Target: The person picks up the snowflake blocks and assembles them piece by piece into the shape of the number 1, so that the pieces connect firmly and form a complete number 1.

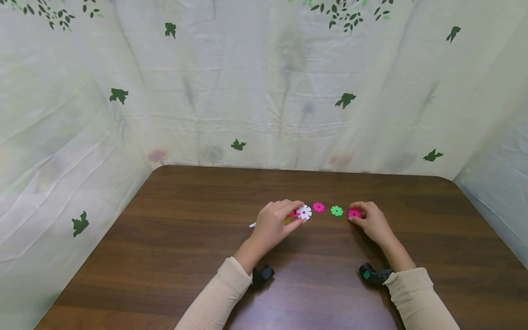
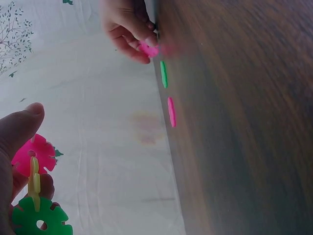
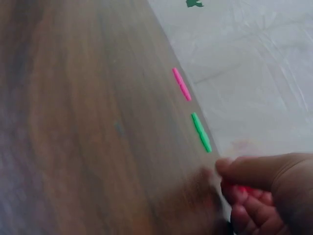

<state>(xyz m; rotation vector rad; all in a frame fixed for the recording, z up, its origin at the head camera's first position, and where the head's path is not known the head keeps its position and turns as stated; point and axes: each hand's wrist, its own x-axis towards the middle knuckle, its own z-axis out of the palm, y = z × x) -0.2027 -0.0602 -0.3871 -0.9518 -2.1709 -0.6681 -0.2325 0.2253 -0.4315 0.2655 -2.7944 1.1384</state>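
Observation:
My left hand (image 1: 270,224) holds a joined string of notched plastic discs, with a white disc (image 1: 307,214) at its right end. In the left wrist view, a pink disc (image 2: 44,159), a yellow disc (image 2: 34,183) seen edge-on and a green disc (image 2: 56,215) are slotted together by the fingers. A white tip (image 1: 252,225) shows left of the hand; the fingers hide the middle of the string. My right hand (image 1: 373,224) pinches another pink disc (image 1: 354,213) low over the table. Between the hands, a loose pink disc (image 1: 318,204) and a loose green disc (image 1: 333,211) lie flat.
The brown wooden table (image 1: 173,238) has rounded far corners. Behind it and along both sides hangs a pale cloth (image 1: 255,82) printed with leaves and birds. Black camera mounts sit on the left wrist (image 1: 262,275) and right wrist (image 1: 373,275).

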